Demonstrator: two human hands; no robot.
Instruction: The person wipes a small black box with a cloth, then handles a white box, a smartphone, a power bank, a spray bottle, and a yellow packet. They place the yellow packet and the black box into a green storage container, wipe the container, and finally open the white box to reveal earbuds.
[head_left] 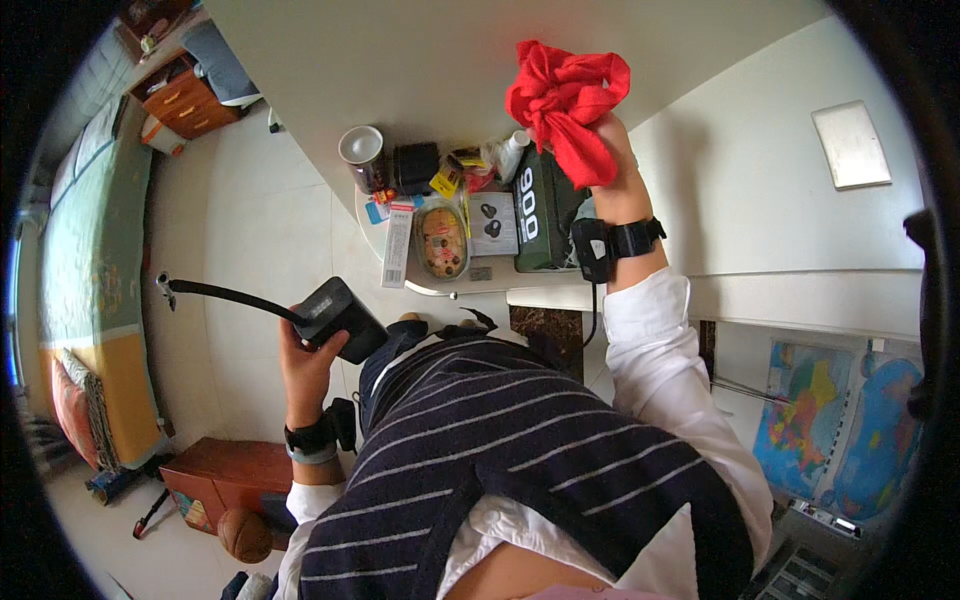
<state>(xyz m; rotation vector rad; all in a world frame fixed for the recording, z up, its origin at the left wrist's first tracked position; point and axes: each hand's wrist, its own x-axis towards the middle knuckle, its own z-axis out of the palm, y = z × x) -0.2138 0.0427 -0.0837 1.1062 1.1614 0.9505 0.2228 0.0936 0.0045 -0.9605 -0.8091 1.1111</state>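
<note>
My left hand is closed round a black portable air pump, with its thumb pressed on the front face. A black hose runs leftward from the pump to a metal nozzle, which hangs free over the floor. Raised at the far right, my right hand grips a knotted red cloth. The cloth hides most of its fingers, and a loose end drapes down past the wrist. Just below the right hand stands a dark green box on the shelf.
The white shelf carries a lidded cup, a food container, a narrow box and a white bottle. A bed is at the left. Near a low red-brown cabinet lies a basketball.
</note>
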